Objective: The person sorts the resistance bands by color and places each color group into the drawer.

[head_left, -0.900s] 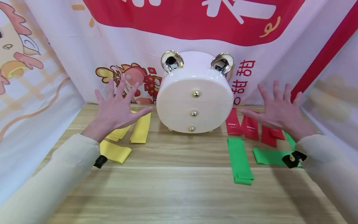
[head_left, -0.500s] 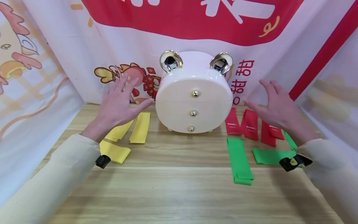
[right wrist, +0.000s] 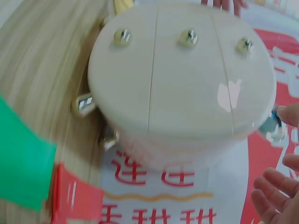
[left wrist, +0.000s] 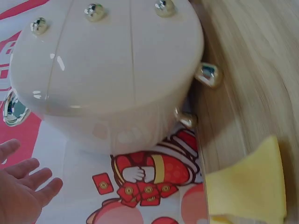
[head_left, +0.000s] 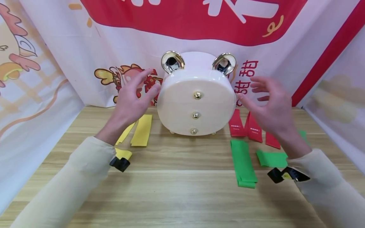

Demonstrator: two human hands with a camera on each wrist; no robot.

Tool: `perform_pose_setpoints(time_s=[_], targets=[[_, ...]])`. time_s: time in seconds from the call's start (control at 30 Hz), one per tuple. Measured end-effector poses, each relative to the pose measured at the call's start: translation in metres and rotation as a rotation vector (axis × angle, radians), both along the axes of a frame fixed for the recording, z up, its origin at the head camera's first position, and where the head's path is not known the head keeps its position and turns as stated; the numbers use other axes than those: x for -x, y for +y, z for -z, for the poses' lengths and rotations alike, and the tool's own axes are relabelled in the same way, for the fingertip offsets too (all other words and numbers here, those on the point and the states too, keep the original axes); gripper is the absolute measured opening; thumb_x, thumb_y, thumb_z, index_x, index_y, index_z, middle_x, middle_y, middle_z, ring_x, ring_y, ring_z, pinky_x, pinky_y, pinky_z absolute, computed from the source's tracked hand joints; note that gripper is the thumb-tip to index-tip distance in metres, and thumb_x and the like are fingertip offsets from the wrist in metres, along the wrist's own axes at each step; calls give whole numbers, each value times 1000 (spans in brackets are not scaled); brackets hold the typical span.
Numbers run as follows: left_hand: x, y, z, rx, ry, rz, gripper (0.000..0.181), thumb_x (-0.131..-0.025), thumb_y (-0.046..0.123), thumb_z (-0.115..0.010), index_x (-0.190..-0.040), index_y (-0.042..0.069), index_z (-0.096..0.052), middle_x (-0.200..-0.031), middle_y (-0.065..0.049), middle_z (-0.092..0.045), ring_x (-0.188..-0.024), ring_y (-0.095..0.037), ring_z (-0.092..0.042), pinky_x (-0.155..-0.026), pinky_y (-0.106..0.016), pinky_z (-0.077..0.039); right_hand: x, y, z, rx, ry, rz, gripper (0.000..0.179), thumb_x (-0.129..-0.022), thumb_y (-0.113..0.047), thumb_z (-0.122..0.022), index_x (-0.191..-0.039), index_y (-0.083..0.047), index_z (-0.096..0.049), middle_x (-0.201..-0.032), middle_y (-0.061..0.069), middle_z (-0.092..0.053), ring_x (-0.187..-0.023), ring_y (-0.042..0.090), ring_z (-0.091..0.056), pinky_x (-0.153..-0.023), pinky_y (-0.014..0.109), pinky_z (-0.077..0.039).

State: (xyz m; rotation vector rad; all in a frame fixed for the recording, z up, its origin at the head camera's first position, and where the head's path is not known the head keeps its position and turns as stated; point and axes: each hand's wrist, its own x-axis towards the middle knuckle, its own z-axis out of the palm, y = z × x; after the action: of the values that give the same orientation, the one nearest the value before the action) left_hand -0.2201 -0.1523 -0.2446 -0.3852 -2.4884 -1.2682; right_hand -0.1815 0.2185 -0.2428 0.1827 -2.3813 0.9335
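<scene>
A glossy cream-white rounded box (head_left: 176, 104) stands upright at the back of the table, with three gold knobs down its front and two shiny ear-shaped pieces on top. Seams between the knobs divide its front, as both wrist views show. My left hand (head_left: 131, 101) hovers just off its left side, fingers loosely spread and holding nothing. On the other side my right hand (head_left: 273, 107) is raised with bent, relaxed fingers, its thumb reaching toward the box's edge. In the right wrist view the thumb overlaps one ear piece (right wrist: 273, 128).
Folded yellow bands (head_left: 141, 130) lie on the wooden table (head_left: 171, 196) left of the box. Red bands (head_left: 237, 124) and green bands (head_left: 243, 163) lie to the right, some partly hidden by my right arm. A printed cloth (head_left: 137, 41) hangs close behind.
Both hands have moved inward, toward the sides of the box. Their widely spread fingers have relaxed and turned to face each other. The box and bands stay put.
</scene>
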Motion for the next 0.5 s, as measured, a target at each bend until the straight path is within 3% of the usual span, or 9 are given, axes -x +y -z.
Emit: perform_pose_setpoints(time_s=[0.17,0.33,0.5], targets=[[0,11,-2,-149,25,68,60,-103,52,-62,-158,31,-50,-163,3,-52,-152,-18,-48,-126,-48,-42,-6,-16,2,51,133,-83,60,-89,-34,-86,-143,-18,-65,-137,3,-71,-118,23,-70,-86,8,-50],[5,21,-4,-284,22,103,60,-105,41,-64,-160,24,-47,-165,0,-50,-153,-18,-47,-128,-44,-39,-9,-35,8,116,202,-132,52,-90,-30,-85,-135,-9,-69,-126,7,-75,-109,19,-72,-83,10,-53],[11,32,-6,-367,21,129,59,-105,36,-66,-160,25,-47,-166,4,-49,-153,-17,-48,-128,-40,-39,-12,-56,15,199,178,-178,47,-91,-25,-85,-130,-3,-69,-116,9,-77,-96,15,-72,-77,14,-56]])
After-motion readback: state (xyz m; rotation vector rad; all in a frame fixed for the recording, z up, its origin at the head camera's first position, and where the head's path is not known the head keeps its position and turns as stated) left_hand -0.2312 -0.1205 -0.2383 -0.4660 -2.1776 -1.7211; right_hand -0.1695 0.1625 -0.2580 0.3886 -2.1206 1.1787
